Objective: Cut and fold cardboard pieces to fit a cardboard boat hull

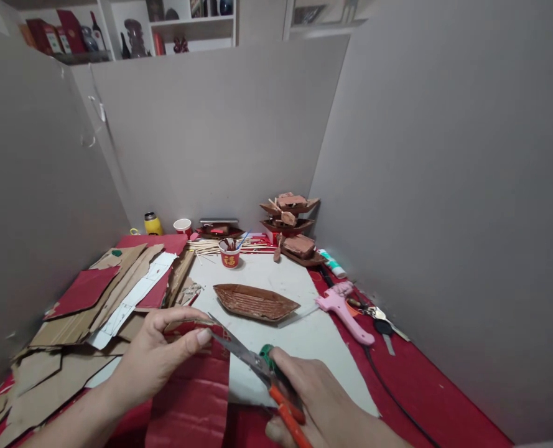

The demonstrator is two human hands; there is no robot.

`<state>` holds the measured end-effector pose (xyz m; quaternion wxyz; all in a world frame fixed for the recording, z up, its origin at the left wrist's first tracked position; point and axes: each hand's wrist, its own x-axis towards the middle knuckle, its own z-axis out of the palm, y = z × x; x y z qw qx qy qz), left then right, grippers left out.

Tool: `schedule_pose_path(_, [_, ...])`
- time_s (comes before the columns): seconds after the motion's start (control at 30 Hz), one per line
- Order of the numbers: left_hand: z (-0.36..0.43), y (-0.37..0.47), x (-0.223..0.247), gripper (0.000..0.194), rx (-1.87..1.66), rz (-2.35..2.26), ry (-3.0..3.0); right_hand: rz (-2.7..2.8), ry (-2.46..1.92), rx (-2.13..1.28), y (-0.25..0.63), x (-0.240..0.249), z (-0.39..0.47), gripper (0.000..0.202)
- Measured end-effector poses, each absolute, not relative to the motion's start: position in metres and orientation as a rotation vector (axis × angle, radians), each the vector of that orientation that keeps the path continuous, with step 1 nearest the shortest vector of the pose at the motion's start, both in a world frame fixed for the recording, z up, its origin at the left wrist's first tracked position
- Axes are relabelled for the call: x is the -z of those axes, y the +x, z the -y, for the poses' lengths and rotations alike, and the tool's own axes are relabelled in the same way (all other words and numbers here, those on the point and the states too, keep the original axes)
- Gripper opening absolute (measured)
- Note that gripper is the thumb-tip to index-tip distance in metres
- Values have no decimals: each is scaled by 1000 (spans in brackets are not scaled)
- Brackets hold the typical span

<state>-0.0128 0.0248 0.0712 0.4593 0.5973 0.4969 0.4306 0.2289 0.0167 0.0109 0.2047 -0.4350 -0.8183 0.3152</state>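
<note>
My left hand (167,348) pinches the top edge of a red sheet of cardboard (192,398) between thumb and fingers. My right hand (316,392) is wrapped round the handles of a pair of scissors (250,359), which have orange and green grips. The scissor blades are parted and lie at the cardboard's upper edge, close to my left fingertips. Just beyond them, a small brown model boat (256,303) rests on a white sheet (299,345).
Cardboard scraps (78,317) are heaped at left. Further back stand a red paper cup (230,255) with a brush, thin sticks (206,247) and several model boats (290,214). At right lie a pink glue gun (344,311) with its cable and keys (381,320). Grey partitions (220,137) enclose the table.
</note>
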Motion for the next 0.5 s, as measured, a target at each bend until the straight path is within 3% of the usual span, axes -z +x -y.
schedule_pose_path(0.5, [-23, -15, -62, 11, -1099, -1150, 1463, 2218, -1183, -1002, 227, 0, -15, 31])
